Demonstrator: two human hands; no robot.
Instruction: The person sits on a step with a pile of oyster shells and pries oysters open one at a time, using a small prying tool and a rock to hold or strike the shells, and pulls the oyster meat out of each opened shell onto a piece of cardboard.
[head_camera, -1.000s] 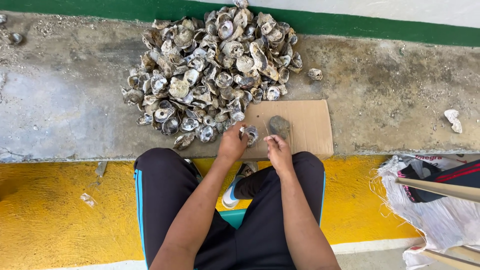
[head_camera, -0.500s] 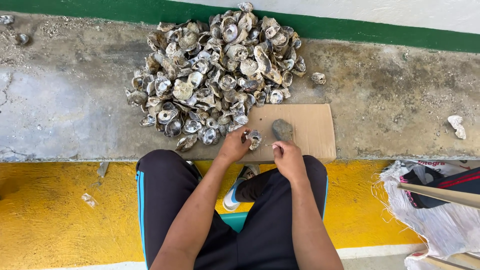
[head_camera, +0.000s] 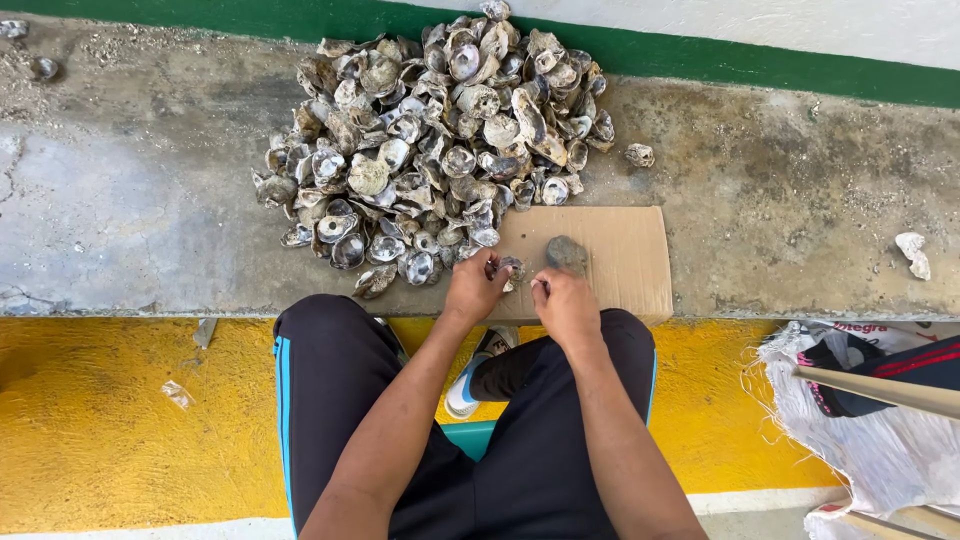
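Note:
I sit facing a concrete ledge (head_camera: 150, 220) that bears a large pile of grey oyster shells (head_camera: 430, 130). A flat piece of brown cardboard (head_camera: 625, 265) lies on the ledge's front edge, beside the pile. My left hand (head_camera: 475, 288) holds one small shell (head_camera: 511, 267) over the cardboard's near edge. My right hand (head_camera: 565, 305) is just right of that shell, with its fingers pinched together at it. What they pinch is too small to tell. A grey stone (head_camera: 567, 253) rests on the cardboard just beyond my right hand, apart from it.
A lone shell (head_camera: 640, 155) and a white fragment (head_camera: 912, 255) lie on the ledge to the right. A white sack (head_camera: 880, 450), dark fabric and a wooden stick (head_camera: 880, 390) are at the lower right. A teal stool (head_camera: 480, 437) shows between my legs, above the yellow floor (head_camera: 120, 420).
My right hand was on the grey stone, left it on the cardboard and drew back to the shell in my left hand. The view has shifted slightly.

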